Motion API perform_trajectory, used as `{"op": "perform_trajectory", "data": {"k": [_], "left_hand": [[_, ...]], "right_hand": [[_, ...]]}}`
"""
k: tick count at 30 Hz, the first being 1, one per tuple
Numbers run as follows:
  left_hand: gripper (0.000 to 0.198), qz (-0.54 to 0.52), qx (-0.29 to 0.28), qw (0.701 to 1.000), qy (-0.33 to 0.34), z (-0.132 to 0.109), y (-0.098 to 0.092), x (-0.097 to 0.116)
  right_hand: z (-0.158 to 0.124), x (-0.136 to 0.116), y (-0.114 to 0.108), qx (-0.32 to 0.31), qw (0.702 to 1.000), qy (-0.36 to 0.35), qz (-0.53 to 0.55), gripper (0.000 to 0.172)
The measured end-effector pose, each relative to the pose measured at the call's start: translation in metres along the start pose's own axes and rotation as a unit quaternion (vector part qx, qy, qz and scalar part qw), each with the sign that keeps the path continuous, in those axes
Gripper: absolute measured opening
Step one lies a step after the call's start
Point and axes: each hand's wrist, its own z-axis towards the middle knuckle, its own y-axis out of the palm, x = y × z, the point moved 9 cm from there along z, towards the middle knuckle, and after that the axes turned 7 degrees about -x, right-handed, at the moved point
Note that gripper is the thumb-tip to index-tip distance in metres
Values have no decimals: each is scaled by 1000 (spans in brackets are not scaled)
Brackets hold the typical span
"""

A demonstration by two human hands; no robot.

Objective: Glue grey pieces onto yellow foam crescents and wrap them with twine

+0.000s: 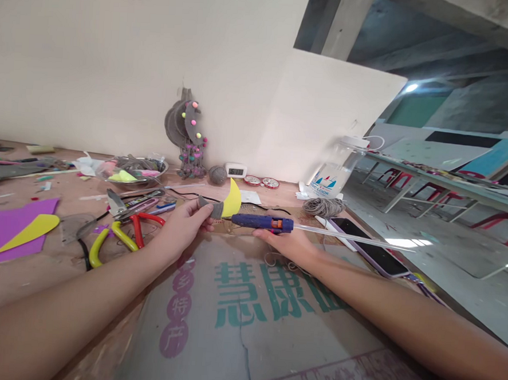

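My left hand (196, 220) pinches a yellow crescent-shaped piece (233, 200) whose lower end is wrapped in grey yarn (217, 210). In my right hand (283, 237) is a blue glue gun (260, 222), its nozzle pointing left and close to the wrapped end. Whether the nozzle touches the yarn I cannot tell. A long clear glue stick (346, 236) runs out of the back of the gun to the right. The right fingers are partly hidden by the gun. Both hands are above the far edge of a printed cardboard sheet (201, 347).
Left lie pliers with yellow and red handles (124, 236), purple sheets (2, 226) and a yellow cut piece (31, 232). Behind are a bowl of scraps (130, 171), a grey yarn ball (217, 175) and a timer (236, 170). At right are a bottle (335, 166), yarn coil (323, 207) and phone (369, 246).
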Motion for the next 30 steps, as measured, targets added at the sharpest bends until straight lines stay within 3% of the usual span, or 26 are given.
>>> {"op": "perform_trajectory", "data": {"k": [12,20,30], "left_hand": [[29,-3,-7,1000,5,1,0,-1],[28,18,-16,1000,14,3,1,-3],[28,37,-28,999,20,3,3,-3]], "right_hand": [[0,7,-2,21,1000,7,-5,31],[1,-5,-5,27,999,9,-41,29],[2,-3,-6,29,999,-6,-26,28]]}}
